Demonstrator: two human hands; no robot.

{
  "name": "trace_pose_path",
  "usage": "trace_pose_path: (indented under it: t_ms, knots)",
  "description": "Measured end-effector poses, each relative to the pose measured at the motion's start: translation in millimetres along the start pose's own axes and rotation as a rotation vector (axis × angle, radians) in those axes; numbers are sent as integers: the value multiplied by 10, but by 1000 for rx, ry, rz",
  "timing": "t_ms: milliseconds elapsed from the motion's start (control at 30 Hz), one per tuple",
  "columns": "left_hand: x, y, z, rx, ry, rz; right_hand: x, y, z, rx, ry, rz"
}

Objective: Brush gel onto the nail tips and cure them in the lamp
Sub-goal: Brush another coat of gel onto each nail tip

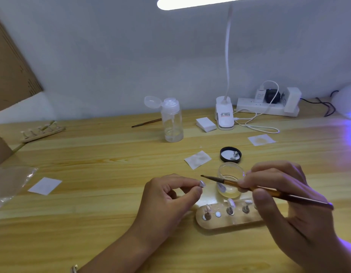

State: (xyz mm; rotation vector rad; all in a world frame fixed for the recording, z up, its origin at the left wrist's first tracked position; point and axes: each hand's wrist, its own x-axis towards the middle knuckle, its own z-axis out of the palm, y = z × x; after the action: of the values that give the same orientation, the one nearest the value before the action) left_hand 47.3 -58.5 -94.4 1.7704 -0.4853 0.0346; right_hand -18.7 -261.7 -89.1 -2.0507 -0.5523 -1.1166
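While the left hand (170, 200) pinches one nail tip (202, 183) between thumb and forefinger, its other fingers curled in beneath, the right hand (285, 196) pinches a brush (227, 181) near the gold ferrule, pen-fashion. The dark bristles point left and end just short of the held tip, not touching it. The fingertips cover the tip's base, so how it is mounted cannot be told.

Behind the brush stands one open gel jar (230, 169), its lower wall partly hidden by the brush and fingers. A black lid (226, 154) lies upturned just beyond it, with two small metal pieces inside.

Nearer the person, a wooden holder (226, 223) lies on the table (111, 213), its right end covered by the right hand. Three stands show on it, a fourth is half hidden at the hand, and there is one bare white spot.

Three loose white wipes (198, 159) lie about, and one stack (205, 124) sits by the clip lamp (225, 117). A pump bottle (171, 123), a second brush (146, 123) and a second holder (42, 132) sit farther back. At the right edge the curing lamp (346, 99) is cut off, glowing violet.
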Motion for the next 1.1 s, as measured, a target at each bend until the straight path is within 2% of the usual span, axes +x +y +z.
trace_pose_path:
  t_ms: [333, 567, 1100]
  knots:
    - [0, 3, -1, 7, -2, 19, -9, 3, -22, 23, 15, 11]
    - [4, -4, -4, 9, -3, 10, -10, -4, 11, -3, -36, -32]
    - [-6, -31, -17, 16, 5, 0, -14, 15, -14, 13, 22, -4]
